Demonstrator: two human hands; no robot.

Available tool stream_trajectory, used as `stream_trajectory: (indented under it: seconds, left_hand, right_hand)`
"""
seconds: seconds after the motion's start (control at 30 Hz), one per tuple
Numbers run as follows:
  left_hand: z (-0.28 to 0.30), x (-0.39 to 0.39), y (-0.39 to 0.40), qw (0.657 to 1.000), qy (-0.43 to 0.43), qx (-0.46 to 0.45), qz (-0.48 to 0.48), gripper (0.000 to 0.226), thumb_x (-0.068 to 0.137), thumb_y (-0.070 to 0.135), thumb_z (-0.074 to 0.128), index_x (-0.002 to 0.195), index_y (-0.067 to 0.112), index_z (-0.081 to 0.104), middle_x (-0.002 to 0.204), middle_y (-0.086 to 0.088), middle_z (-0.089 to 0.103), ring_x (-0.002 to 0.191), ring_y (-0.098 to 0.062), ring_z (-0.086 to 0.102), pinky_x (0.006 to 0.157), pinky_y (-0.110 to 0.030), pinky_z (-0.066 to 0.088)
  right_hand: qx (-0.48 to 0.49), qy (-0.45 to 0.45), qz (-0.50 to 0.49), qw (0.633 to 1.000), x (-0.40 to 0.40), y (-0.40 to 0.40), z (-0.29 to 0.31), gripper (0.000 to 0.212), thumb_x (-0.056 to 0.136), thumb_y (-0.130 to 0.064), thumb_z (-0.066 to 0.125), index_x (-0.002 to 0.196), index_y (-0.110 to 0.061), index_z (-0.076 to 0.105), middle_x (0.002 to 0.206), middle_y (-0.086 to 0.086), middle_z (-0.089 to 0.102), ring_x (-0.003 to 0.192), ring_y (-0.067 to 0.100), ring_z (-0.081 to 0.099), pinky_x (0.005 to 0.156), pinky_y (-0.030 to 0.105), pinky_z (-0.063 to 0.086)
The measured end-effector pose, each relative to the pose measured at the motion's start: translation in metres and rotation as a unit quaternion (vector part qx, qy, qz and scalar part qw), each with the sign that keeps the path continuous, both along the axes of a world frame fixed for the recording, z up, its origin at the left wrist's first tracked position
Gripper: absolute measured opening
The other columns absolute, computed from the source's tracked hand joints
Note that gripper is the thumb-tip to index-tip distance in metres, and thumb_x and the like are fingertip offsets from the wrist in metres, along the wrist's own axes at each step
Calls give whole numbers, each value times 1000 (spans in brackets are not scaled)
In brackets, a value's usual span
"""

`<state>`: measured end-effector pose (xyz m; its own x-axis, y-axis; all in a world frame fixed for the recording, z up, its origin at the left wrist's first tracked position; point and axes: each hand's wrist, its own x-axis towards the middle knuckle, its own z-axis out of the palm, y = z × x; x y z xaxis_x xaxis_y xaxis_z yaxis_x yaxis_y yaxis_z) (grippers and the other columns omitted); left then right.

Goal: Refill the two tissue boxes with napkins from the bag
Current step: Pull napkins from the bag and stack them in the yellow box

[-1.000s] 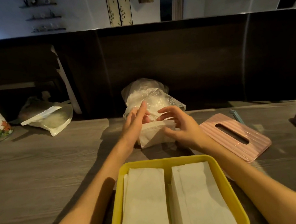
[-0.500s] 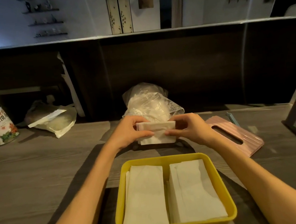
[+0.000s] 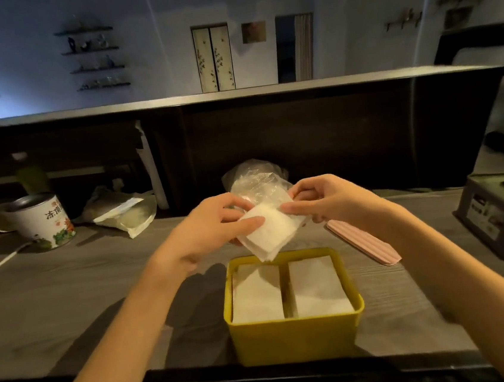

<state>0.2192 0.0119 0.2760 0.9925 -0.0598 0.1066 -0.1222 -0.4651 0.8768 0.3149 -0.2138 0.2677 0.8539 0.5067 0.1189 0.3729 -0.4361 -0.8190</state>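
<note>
Napkin stack (image 3: 269, 231) btwn both hands' fingers (image 3: 252, 221)

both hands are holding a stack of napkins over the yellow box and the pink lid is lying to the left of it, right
Not quite. The head view shows both the left hand and right hand holding the stack of napkins over the yellow box, but the pink lid lies to its right.

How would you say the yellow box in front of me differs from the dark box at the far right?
The yellow box stands open, two napkin stacks showing; the dark box has its slotted lid on. The yellow box sits near the counter's front edge, below both hands; the dark box sits off to the right, untouched. Both rest on the counter.
</note>
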Motion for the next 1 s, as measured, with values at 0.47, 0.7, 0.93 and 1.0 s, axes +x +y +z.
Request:
stream_trajectory:
  seconds: [0.47,0.7,0.93,1.0]
  left_hand:
    - [-12,-70,-8,972,6,232,46,56,78,32,84,122,31,49,83,7,72,60,5,60,63,-17,48]
    - [-16,-79,-14,934,-26,351,64,60,74,42,84,123,34,50,85,12,64,97,-4,51,83,-31,49]
    - [-14,-73,-10,919,1,390,55,57,69,49,85,111,29,52,87,13,51,95,-10,46,69,-29,39]
    - [-13,-69,-4,923,5,382,48,55,69,50,85,110,30,53,86,13,53,94,-10,47,70,-29,40]
  right_hand:
    - [-174,-33,18,984,-58,35,-1,34,87,-38,79,117,-25,69,102,-10,70,90,3,67,65,12,50]
    - [-165,-51,-26,985,-71,50,-12,53,79,-22,86,121,-16,55,98,-2,66,75,13,73,68,28,64]
    - [-215,-126,-39,968,-78,51,-19,58,78,-34,87,123,-20,52,107,-3,63,88,12,64,78,31,61]
    - [-192,-114,-32,974,-71,46,-14,50,81,-35,85,119,-22,55,102,-7,61,83,9,64,65,21,57]
